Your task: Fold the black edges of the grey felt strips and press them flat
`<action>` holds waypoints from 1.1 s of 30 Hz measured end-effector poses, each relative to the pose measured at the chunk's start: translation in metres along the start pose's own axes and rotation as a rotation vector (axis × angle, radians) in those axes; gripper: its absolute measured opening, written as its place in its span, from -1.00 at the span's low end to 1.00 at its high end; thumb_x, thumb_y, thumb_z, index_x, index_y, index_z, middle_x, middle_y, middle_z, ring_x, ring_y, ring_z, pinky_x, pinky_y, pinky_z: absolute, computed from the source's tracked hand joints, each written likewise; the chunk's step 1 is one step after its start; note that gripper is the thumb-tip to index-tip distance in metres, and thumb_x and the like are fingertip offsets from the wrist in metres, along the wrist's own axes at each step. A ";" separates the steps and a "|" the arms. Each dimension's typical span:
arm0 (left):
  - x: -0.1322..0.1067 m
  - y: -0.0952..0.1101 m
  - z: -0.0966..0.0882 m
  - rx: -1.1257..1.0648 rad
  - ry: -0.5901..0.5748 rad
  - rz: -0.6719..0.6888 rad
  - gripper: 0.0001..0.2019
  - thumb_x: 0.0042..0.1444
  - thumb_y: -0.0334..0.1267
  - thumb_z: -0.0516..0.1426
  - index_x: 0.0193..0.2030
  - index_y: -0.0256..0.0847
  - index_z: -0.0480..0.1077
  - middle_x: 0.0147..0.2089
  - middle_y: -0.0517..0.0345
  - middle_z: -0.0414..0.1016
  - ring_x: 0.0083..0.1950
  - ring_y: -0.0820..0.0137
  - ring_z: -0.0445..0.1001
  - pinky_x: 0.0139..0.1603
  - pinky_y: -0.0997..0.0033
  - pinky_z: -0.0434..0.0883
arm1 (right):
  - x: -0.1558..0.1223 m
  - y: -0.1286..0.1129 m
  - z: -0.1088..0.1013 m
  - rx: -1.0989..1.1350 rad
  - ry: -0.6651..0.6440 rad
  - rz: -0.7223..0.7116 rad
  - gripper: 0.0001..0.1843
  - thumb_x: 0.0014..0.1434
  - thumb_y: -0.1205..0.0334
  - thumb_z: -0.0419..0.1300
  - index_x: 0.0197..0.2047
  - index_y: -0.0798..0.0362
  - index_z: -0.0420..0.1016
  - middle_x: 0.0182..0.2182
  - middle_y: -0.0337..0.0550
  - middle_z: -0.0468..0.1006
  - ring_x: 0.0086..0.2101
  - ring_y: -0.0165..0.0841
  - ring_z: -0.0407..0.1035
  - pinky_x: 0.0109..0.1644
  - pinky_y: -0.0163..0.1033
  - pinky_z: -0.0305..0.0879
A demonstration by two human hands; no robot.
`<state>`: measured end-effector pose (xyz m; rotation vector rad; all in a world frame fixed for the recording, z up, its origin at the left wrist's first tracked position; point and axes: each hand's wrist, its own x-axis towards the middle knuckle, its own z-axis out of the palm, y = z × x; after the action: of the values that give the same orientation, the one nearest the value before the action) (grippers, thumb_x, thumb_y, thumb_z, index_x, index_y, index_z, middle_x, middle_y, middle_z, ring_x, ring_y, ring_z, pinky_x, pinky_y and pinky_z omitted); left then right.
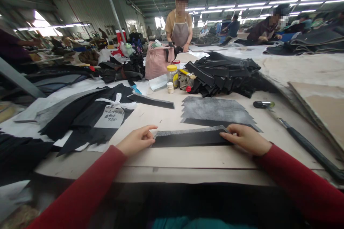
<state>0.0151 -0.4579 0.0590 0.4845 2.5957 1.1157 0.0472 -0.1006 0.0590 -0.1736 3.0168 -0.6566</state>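
Observation:
A long black strip of material (189, 137) lies flat on the worktable (188, 161) in front of me. My left hand (135, 140) pinches its left end, fingers curled onto the edge. At the strip's right end my right hand (245, 137) presses down with closed fingers gripping the edge. Both arms wear red sleeves. Just behind the strip lies a stack of grey-black cut pieces (215, 111).
A hammer (292, 134) lies at the right. A single black strip (152, 101), a tied bundle with a paper label (110, 116), a yellow-lidded jar (172, 75), a brush (187, 74), a black pile (225, 73) and a pink bag (158, 61) sit further back. A person in an apron (180, 28) stands across the table.

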 end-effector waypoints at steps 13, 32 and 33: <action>-0.004 -0.005 0.007 0.341 0.067 0.026 -0.53 0.01 -0.10 -0.03 0.09 -0.13 0.12 -0.40 0.24 0.36 -0.44 0.44 0.32 -0.39 0.50 0.26 | 0.001 0.000 0.012 -0.175 0.183 -0.066 -0.71 0.04 0.07 0.03 -0.58 0.08 0.24 -0.58 -0.25 0.29 -0.54 -0.46 0.15 -0.48 -0.35 -0.05; -0.001 -0.005 0.007 0.411 0.030 -0.019 -0.50 0.03 -0.02 -0.06 0.11 -0.14 0.08 -0.40 0.24 0.37 -0.40 0.41 0.37 -0.35 0.46 0.32 | -0.005 -0.002 0.013 -0.206 0.161 -0.134 -0.78 0.04 0.19 0.09 -0.57 0.10 0.27 -0.48 -0.21 0.34 -0.45 -0.44 0.20 -0.39 -0.33 0.02; 0.000 -0.003 0.006 0.427 0.032 -0.006 -0.51 0.03 -0.02 -0.06 0.10 -0.15 0.10 -0.36 0.21 0.37 -0.37 0.39 0.38 -0.32 0.44 0.33 | -0.005 -0.002 0.013 -0.207 0.157 -0.140 -0.79 0.04 0.20 0.09 -0.56 0.10 0.27 -0.47 -0.20 0.34 -0.44 -0.44 0.20 -0.37 -0.33 0.03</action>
<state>0.0171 -0.4556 0.0528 0.5484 2.8649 0.5641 0.0534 -0.1072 0.0485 -0.3604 3.2448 -0.3814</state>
